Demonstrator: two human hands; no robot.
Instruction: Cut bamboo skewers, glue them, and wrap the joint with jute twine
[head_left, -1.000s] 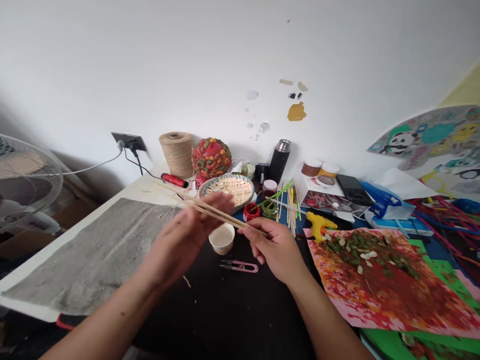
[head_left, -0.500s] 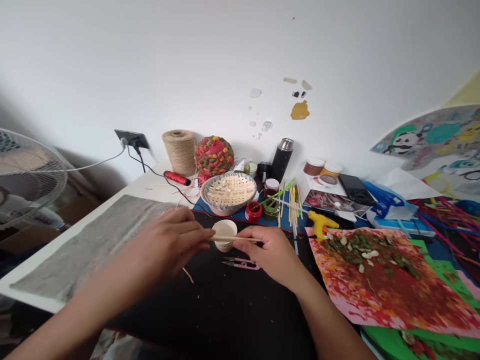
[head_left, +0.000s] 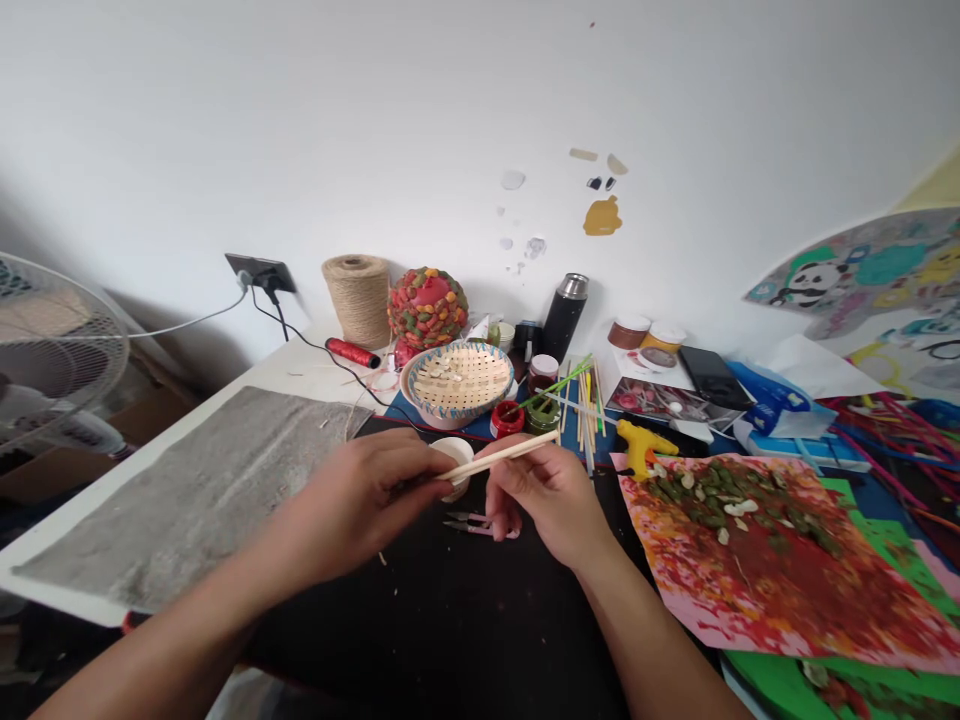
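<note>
My left hand (head_left: 375,500) is closed round one end of a pale, thin wooden stick (head_left: 491,460), which may be more than one piece side by side. The stick slants up to the right, its far end in the air. My right hand (head_left: 551,500) has it across the bent fingers by the thumb, in a loose grip. Behind the stick stands a small white paper cup (head_left: 459,452), partly covered by my left fingers. Pink-handled thread snips (head_left: 466,524) lie on the black mat (head_left: 450,620), their handles partly behind my right fingers.
A woven basket (head_left: 461,378), a red paint jar (head_left: 507,420) and a green paint jar (head_left: 541,414) stand beyond my hands. Loose sticks (head_left: 581,410) and a yellow glue gun (head_left: 643,445) lie to the right, near painted paper (head_left: 780,590). Grey sheet (head_left: 187,490) lies left.
The stick has gone from nearly level to tilted, its right end raised and sticking out past my right hand. My right fingers have loosened and now hang lower, over the snips' handles.
</note>
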